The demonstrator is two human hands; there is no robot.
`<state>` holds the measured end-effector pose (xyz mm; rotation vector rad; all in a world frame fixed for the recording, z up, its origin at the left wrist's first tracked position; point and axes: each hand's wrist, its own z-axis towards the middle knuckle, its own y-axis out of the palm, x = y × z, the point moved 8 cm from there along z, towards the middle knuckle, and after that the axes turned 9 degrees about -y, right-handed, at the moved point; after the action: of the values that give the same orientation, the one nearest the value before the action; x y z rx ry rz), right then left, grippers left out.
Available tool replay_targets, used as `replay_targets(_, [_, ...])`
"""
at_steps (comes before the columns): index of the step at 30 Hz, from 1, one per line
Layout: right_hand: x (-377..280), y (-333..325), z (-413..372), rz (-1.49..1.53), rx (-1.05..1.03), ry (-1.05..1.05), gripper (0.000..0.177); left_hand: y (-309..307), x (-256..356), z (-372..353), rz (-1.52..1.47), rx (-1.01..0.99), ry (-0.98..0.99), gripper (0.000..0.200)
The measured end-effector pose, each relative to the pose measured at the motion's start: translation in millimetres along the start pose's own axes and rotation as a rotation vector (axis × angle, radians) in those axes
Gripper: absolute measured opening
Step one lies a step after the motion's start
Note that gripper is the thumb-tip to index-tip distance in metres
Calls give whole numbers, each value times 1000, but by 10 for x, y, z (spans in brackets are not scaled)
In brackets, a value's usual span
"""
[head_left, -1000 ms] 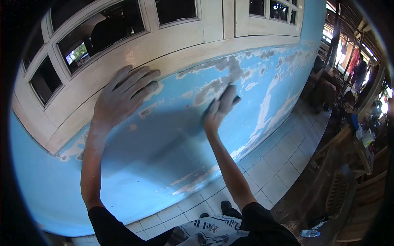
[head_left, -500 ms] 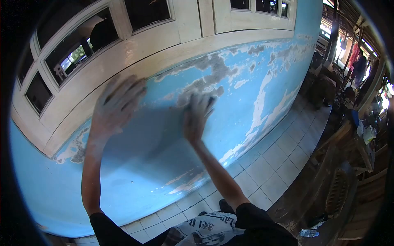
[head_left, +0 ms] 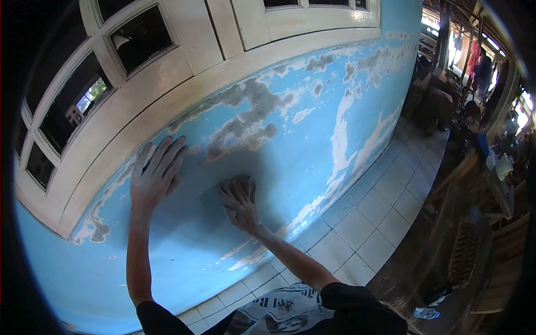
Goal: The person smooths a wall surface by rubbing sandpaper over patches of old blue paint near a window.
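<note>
My left hand [head_left: 155,176] lies flat against the blue wall [head_left: 301,162], fingers spread and holding nothing, just below the white window frame [head_left: 162,78]. Lower and further right, my right hand [head_left: 240,202] presses on the same wall. A dark edge of what looks like a piece of sandpaper [head_left: 243,178] shows at its fingertips; most of it is hidden under the hand. Pale dust coats both hands. Above the right hand, the paint has grey and white bare patches [head_left: 254,100].
White floor tiles [head_left: 357,226] run along the foot of the wall. At the right are a wooden bench [head_left: 463,251], a plastic bottle [head_left: 426,313] on the ground and assorted clutter. Glass panes [head_left: 142,39] sit in the window frame.
My left hand has come down off the window frame onto the wall. My right hand has moved down and left across the wall. The view has shifted slightly.
</note>
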<state>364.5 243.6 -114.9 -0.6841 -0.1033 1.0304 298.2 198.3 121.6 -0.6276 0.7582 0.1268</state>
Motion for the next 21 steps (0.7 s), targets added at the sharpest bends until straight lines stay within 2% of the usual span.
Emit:
replay_targets(1, [88,29,-4,8,3,-2,61,-5,-5,4,-9,9,-3,59])
replay_targets(3, [275,-388,216,-149,226,-23,57,-8,-17,-21,-13,7,-9,59])
replay_targets(5, [698,-770,520,-38,417,247,56,-4,-21,-20,1,11,-14,60])
replay_targets(7, [1011,-1323,871,-3,418,434,55,-26,-11,-6,-14,-1,-30,61])
replay_targets(8, [1118,-1413,929,3,418,431,55,-34,-12,3,-35,-7,-41,61])
replay_targets(10, [1238,-1637,917,170,651,374,55,-46,-1,-1,-29,-11,-49,61])
replay_targets(12, [1162,-1542,823,203,638,366,53,-42,9,10,-28,-6,-54,62])
replay_targets(14, [1001,-1172,633,82,466,307,53,-39,6,4,-4,21,-50,61])
replay_targets(15, [921,-1105,485,78,473,306,53,-43,11,7,-3,28,-47,61])
replay_targets(17, [731,-928,393,92,268,270,53,-40,8,5,5,12,-47,60])
replay_targets(21, [1017,-1313,813,68,326,350,53,-40,12,-1,33,27,-34,59])
